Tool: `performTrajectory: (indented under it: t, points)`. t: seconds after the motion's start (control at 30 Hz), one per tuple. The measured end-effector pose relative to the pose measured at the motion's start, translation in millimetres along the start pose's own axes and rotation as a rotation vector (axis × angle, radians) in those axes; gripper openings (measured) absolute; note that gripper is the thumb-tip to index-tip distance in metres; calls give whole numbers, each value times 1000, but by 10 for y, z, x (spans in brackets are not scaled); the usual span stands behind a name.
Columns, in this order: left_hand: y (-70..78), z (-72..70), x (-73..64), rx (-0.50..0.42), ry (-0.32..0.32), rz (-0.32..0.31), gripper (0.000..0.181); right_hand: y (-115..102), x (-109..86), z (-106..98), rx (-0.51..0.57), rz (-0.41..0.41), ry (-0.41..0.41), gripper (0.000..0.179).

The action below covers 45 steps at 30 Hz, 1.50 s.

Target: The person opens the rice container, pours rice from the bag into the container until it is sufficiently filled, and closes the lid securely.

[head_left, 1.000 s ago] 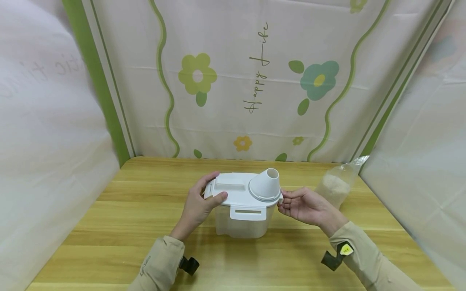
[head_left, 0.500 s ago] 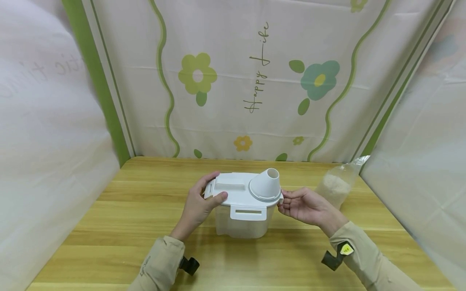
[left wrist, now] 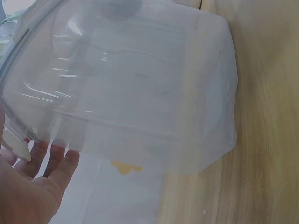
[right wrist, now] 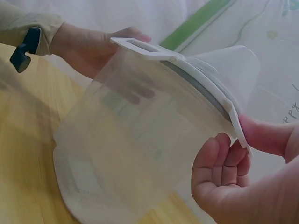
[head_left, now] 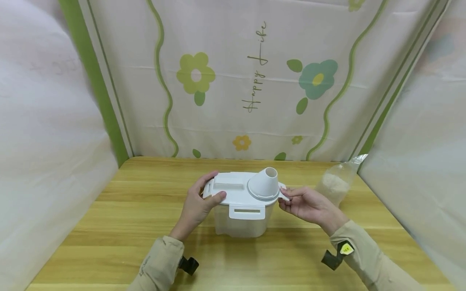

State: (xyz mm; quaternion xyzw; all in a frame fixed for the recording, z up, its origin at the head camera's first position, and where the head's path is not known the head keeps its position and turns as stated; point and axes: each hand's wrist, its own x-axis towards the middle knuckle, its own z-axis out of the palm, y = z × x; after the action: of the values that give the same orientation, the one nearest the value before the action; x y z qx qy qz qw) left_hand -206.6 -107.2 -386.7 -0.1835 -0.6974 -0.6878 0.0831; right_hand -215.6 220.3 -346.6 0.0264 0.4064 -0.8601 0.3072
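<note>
A flowered curtain [head_left: 218, 117] fills the space beyond the container, and the wood-grained counter [head_left: 120, 226] spreads out all around it. And there's the container [head_left: 240, 227] itself, upright on the counter with its cloudy, see-through walls, a white lid [head_left: 233, 195] sitting across its top. Look beyond it and to its right: a clear plastic bag [head_left: 335, 184], pale grainy stuff packed in its lower part, neck leaning away from the container; just what the stuff is, I can't tell. Now the left hand [head_left: 196, 208], gripping the container's left end, thumb over the lid, fingers round the far side and showing dimly through the wall from the right wrist. At the container's right end it's the right hand [head_left: 309, 205], fingers curled, pinching the right clasp [right wrist: 237, 126] against the thumb, that clasp jutting outward! A white cone [head_left: 263, 185], open at its tip, rises from the lid's right half, while the front clasp [head_left: 247, 216] hangs against the container's near wall.
</note>
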Motion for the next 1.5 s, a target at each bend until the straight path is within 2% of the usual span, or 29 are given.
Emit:
performTrajectory:
  t: [0.23,0.3,0.37,0.5,0.63,0.83,0.97,1.23,1.5]
  points:
    - [-3,-15,4,0,-3,4,63,7,11,33,-49,-30,42,13]
    - [6,-17,0,-5,1,5,63,4,13,48,-81,-50,62,10]
    - [104,-4,-16,3,2,-5,64,0,10,64,-122,-73,77,9]
    - [116,4,-15,20,9,1,64,-1,15,83,-227,-121,73,16]
    - [24,-1,3,19,12,9,66,6,25,108,-309,-165,76,18]
    - [6,-8,11,28,6,13,65,7,11,169,-350,-195,148,21]
    - [-14,-17,14,33,6,17,65,8,8,200,-368,-209,189,16]
    - [-19,-11,9,14,3,33,63,-12,-4,269,-462,-240,255,16]
    - [7,-8,6,18,4,16,65,-29,-24,339,-527,-263,327,17]
